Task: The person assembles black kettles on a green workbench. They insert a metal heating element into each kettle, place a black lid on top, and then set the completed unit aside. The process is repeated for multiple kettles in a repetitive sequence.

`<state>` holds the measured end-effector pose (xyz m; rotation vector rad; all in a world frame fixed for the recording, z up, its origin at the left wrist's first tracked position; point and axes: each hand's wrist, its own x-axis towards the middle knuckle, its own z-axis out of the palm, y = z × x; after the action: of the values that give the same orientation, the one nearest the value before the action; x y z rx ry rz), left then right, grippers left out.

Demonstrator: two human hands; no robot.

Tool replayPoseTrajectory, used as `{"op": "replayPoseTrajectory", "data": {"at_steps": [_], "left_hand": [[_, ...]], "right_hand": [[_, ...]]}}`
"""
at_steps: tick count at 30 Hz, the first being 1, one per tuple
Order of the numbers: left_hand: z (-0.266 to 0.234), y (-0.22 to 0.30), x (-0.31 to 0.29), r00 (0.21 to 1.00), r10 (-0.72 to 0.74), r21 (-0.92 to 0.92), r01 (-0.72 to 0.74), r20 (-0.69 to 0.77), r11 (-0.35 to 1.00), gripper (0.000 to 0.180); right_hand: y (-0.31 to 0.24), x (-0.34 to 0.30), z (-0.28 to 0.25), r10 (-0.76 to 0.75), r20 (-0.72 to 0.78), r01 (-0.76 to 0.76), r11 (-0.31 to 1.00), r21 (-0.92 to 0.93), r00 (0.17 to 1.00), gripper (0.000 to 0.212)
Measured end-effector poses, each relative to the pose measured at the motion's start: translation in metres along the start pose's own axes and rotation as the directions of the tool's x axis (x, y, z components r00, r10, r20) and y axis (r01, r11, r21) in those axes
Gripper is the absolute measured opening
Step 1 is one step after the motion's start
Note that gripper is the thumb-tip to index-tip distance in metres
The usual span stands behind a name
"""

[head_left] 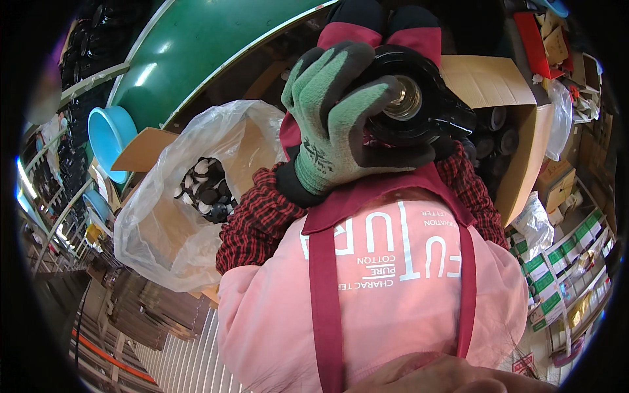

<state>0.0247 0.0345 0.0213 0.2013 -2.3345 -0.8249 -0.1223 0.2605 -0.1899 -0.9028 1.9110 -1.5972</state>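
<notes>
My left hand, in a green knit glove with dark grey fingertips, is closed over the left side of a glossy black round part in front of my chest. The part has a pointed, spout-like end at the right and a shiny metallic or clear ring at its centre. The gloved index finger lies near that ring, and the thumb runs along the near edge. My right hand comes from the right checked sleeve to the part's near right side. Most of it is dark and hidden behind the part, so its fingers do not show.
To the left, a cardboard box lined with a clear plastic bag holds small black and pale pieces. At the right, an open cardboard box contains dark round pieces. A green work surface and blue basin lie beyond.
</notes>
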Motion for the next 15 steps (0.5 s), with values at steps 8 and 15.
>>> {"op": "replayPoseTrajectory", "data": {"at_steps": [8,15], "left_hand": [[0.0017,0.0002,0.0009,1.0,0.007,-0.02,-0.006,0.026,1.0,0.065],[0.0033,0.003,-0.0018,0.996,0.02,-0.051,-0.015,0.086,0.999,0.06]], "right_hand": [[0.0008,0.0021,-0.0017,0.013,-0.007,-0.012,1.0,0.017,1.0,0.057],[-0.0007,-0.001,-0.0024,0.027,-0.009,-0.027,0.999,0.032,1.0,0.053]]}}
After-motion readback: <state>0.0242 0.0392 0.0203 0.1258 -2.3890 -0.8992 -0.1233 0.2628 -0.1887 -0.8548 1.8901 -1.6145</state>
